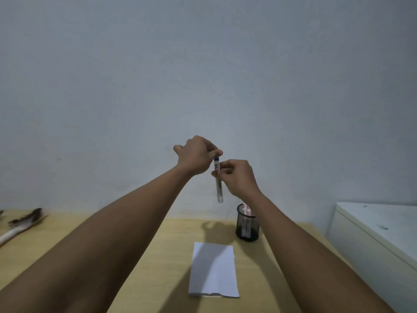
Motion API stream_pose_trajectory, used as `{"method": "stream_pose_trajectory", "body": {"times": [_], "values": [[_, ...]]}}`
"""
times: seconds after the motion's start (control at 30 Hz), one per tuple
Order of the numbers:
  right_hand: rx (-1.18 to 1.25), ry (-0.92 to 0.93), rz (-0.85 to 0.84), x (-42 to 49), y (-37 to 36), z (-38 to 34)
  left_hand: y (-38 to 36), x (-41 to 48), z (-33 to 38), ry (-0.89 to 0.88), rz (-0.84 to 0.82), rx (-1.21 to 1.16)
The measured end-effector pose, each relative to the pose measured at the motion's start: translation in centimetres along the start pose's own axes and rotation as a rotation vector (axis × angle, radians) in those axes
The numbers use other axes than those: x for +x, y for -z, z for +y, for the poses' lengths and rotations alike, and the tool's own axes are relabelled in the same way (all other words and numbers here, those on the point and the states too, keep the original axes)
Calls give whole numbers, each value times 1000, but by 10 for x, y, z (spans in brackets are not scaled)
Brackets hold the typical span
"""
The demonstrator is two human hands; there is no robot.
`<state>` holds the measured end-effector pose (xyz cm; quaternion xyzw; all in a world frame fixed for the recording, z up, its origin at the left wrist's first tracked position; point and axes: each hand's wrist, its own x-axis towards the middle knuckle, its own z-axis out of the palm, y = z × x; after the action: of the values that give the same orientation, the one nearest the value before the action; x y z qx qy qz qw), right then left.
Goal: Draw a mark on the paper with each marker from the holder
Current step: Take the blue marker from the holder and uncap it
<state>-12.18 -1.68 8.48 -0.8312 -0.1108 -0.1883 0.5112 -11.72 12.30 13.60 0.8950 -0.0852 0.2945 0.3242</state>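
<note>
A white marker with a blue end [218, 184] is held upright in the air, well above the table. My right hand [239, 177] grips its barrel near the middle. My left hand [196, 154] pinches its top end, which the fingers hide. Below it stands a black mesh holder [247, 223] with white markers [246, 211] in it. A blank white paper [213, 269] with a torn front edge lies on the wooden table [167, 256], in front of the holder.
A brush with dark bristles [24, 221] lies at the table's far left. A white cabinet [381, 236] stands to the right of the table. A plain grey wall rises right behind the table.
</note>
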Motion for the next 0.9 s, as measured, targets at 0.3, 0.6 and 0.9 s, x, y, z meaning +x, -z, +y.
{"method": "stream_pose_trajectory", "body": {"times": [0.3,0.6,0.9], "values": [[-63,-80,-12,-16,-68,-3,6,-14,-67,127,1,-38],[-51,-133,5,-33,-95,60,-18,-39,-140,182,40,43],[132,-159,-12,-48,-79,100,-82,-118,-216,273,-193,94]]}}
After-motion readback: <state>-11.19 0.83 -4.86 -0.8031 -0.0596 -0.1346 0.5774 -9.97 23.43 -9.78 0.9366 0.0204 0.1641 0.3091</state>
